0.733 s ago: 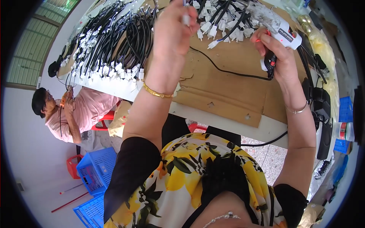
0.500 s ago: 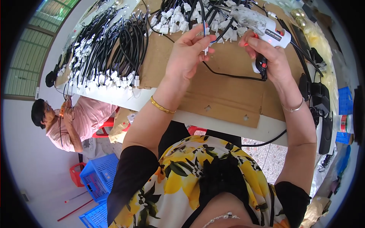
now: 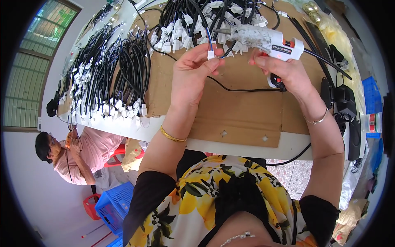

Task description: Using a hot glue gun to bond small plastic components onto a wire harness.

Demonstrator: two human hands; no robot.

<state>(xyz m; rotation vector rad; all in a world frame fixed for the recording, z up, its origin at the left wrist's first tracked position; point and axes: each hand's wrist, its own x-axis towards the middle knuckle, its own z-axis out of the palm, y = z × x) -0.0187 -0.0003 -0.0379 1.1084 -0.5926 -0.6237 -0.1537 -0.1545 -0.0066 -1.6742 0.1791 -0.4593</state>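
My left hand pinches a small white connector between thumb and fingers. Thin blue, white and black wires run from the connector up into a black cable. My right hand is wrapped round the handle of a white hot glue gun. Its nozzle points left, above and to the right of the connector and apart from it. Stringy dried glue coats the front of the gun. Just beyond both hands lies a heap of black cables with white connectors.
Brown cardboard covers the white table. A second cable bundle lies to the left. Black power adapters sit at the right edge. At left, a person in pink handles a cable near a blue crate.
The glue gun has shifted left and its nozzle now shows near the connector. My left hand has moved slightly left and down, with the connector turned more into view.
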